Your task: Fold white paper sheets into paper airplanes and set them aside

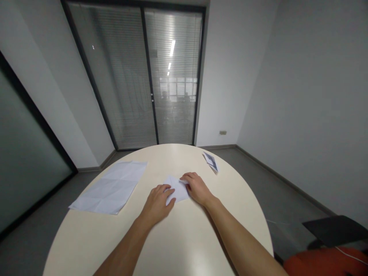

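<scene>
A small piece of folded white paper [178, 194] lies on the round table between my hands. My left hand [158, 202] rests on its left side, thumb and fingers spread apart over the sheet. At the right edge, the fingers of my right hand [197, 188] are bent and closed on a raised flap of the same paper; the thumb is partly hidden. Left of my hands lies a large creased white sheet [113, 188], spread flat and touched by neither hand. A folded paper piece [211, 161] with a dark grey side sits apart near the far right rim.
The round cream table [172, 245] has a curved edge all round. Beyond it stand glass panels with blinds [126, 84]. At the lower right are a red-orange seat [322, 262] and a flat black object [336, 230] with a pale cable.
</scene>
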{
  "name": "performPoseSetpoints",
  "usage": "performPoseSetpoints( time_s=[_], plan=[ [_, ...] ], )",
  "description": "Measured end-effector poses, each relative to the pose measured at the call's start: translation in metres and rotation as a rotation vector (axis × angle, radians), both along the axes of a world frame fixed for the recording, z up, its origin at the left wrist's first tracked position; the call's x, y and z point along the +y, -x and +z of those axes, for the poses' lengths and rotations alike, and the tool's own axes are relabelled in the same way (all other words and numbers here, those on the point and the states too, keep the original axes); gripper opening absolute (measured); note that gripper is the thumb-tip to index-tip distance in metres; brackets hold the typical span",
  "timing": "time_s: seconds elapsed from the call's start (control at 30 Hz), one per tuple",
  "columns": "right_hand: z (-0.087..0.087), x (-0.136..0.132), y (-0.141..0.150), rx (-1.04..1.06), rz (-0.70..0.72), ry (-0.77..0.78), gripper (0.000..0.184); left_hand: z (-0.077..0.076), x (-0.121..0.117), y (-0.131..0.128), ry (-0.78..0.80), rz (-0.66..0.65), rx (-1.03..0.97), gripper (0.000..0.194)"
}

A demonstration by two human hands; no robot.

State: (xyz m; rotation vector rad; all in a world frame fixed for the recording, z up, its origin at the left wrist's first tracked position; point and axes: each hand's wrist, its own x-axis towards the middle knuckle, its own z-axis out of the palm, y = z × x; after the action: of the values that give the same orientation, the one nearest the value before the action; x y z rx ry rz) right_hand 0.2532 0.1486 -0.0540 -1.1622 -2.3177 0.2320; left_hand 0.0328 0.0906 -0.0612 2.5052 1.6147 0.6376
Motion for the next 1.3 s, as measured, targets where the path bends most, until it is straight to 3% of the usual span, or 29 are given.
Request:
performPoseSetpoints(
  time_s=[0.2,0.33,0.5,0.73,0.93,1.13,1.3],
  plan=[
    [0.004,-0.009,0.009,-0.034,0.185,-0.008,0.031,-0.002,0.002,-0.001,-0.015,-0.011,0.004,0.037],
    [0.000,-0.010,0.014,-0.030,0.288,0.046,0.034,-0.006,0.005,0.000,-0.020,0.001,0.024,0.041],
    [-0.004,-0.007,0.011,-0.042,0.296,0.089,0.045,-0.010,0.003,-0.002,0.042,0.037,0.054,0.047],
    [-0.003,-0.009,0.008,-0.106,0.189,0.167,0.056,-0.007,-0.001,-0.004,0.100,0.092,0.090,0.049],
    [-0.001,-0.006,0.007,-0.054,0.243,0.099,0.043,-0.009,-0.001,-0.002,0.092,0.083,0.080,0.048],
    [0.006,-0.008,0.006,-0.045,0.173,0.131,0.034,-0.012,0.002,0.000,0.046,0.107,0.043,0.045],
    [0.010,-0.013,0.007,-0.018,0.217,0.139,0.031,-0.016,0.008,0.003,-0.004,0.107,-0.009,0.038]
  ],
)
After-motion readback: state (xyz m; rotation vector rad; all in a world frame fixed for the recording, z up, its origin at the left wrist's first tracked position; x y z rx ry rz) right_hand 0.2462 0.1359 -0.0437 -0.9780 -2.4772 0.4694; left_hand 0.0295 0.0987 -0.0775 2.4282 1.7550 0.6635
